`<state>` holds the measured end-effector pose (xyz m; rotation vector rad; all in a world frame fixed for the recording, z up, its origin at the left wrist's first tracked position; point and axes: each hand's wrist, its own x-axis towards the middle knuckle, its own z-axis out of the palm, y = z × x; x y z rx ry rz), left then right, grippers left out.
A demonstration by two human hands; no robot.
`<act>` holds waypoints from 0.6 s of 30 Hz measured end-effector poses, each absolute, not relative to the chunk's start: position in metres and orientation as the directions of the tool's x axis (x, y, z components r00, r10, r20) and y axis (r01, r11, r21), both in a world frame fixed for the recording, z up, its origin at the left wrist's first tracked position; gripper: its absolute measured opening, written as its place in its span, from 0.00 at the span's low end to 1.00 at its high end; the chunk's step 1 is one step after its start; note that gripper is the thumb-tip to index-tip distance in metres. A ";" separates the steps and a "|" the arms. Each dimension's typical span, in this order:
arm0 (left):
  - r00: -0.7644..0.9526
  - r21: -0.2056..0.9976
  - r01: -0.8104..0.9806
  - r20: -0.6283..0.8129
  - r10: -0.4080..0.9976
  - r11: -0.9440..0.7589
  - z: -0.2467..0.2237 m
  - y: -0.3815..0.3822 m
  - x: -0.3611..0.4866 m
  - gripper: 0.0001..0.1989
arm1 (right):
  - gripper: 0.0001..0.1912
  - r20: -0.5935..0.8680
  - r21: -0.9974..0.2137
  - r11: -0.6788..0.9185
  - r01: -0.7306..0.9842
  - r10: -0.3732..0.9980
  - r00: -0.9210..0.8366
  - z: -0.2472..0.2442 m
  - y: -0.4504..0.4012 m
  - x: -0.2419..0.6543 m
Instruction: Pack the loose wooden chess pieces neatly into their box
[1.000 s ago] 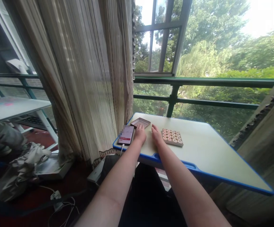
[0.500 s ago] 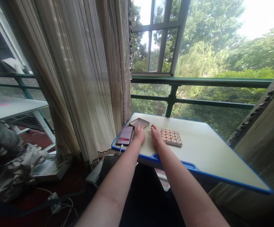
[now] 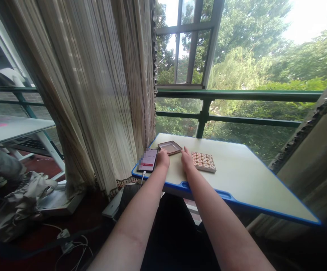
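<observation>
A shallow box lid point(image 3: 170, 146), hollow side up, lies between my hands on the small table. The fingers of my left hand point(image 3: 162, 159) are closed on its near left side. At its right corner, my right hand point(image 3: 187, 161) grips the edge with the fingertips. Close by on the right sits a square box of round game pieces point(image 3: 203, 162), pale discs with reddish markings, packed in rows. A phone point(image 3: 148, 161) with a lit screen lies just left of my left hand.
The pale table point(image 3: 253, 177) has a blue rim and a moulded groove at the near edge. A white cable point(image 3: 143, 176) runs from the phone over the edge. A curtain point(image 3: 107, 94) hangs at left; a green railing point(image 3: 236, 95) stands behind.
The box lid has shifted right and turned slightly. My left hand has closed on its near left side, and my right hand's fingers have drawn in to its right corner.
</observation>
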<state>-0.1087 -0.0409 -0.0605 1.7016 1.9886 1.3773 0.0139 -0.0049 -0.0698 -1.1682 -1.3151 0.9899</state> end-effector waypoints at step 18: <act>-0.450 0.780 0.587 0.538 0.713 -0.218 -0.053 -0.050 -0.104 0.16 | 0.30 0.266 -0.964 0.267 0.001 0.960 0.090 -0.062 -0.006 0.011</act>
